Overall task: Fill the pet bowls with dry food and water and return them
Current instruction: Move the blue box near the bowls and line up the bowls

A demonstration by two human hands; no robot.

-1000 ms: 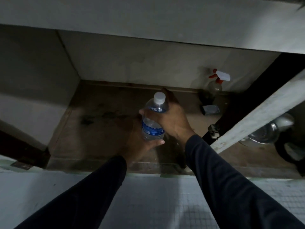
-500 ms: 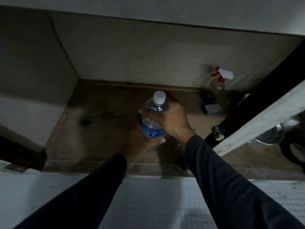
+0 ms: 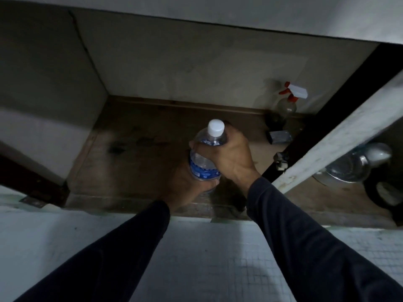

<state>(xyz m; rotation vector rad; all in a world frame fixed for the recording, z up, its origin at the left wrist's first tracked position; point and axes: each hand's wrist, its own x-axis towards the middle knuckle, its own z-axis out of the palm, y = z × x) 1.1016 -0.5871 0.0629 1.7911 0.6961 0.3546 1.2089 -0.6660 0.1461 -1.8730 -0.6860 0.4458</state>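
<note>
two hands gripped one clear plastic water bottle with a blue label (image 3: 204, 164) and a white screw cap (image 3: 216, 127), upright over the stained brown floor of an open cabinet (image 3: 135, 153). the left hand (image 3: 187, 184) cupped the bottle's lower part from below, thumb curled across the front under the label. the right hand (image 3: 229, 155) was closed around the shoulder just below the cap — fingers wrapped to the far side. both arms wore dark long sleeves. at the back right stood a clear spray bottle with a red-and-white trigger (image 3: 287, 101). a shiny metal bowl (image 3: 349, 168) sat beyond the pale cabinet door (image 3: 340, 136) on the right — well apart from the bottle.
</note>
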